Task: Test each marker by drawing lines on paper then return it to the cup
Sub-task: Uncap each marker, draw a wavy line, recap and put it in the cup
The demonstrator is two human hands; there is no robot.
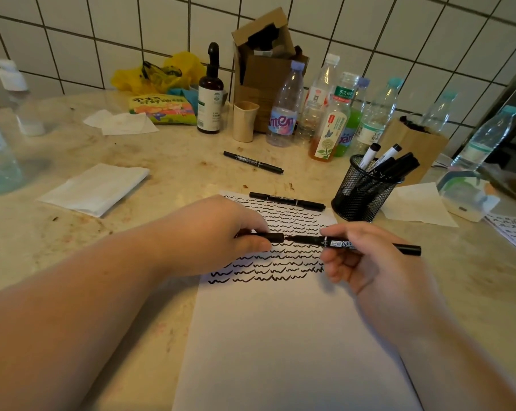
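1. Head view, the marker in hand: you hold a black marker [348,243] over the middle of the paper [280,336]; its long axis runs nearly level, left to right, with the tip end at about the sheet's centre line and the tail end reaching past your right hand toward the right edge of the sheet.
2. Right hand [366,262]: your fingers are closed on the marker's barrel, thumb and forefinger pinching near the tip end.
3. Left hand [221,232]: your fingers are clamped on the cap [273,237]; the cap's open mouth faces right, straight at the marker's tip.
4. The governing relation: cap and tip lie on one line, just apart or barely touching; which of the two cannot be told; the coming move, by my judgement, is a slide along that shared axis, whether to seat the cap or draw it clear.
5. Paper: rows of black wavy lines [265,262] fill its upper part; the lower part is blank.
6. Mesh cup [363,191]: it stands beyond the paper's upper right corner, nearer your right hand, with several markers upright in it.
7. Loose markers: one marker on the paper [286,200] lies along the top edge; one marker on the counter [253,162] lies farther back.
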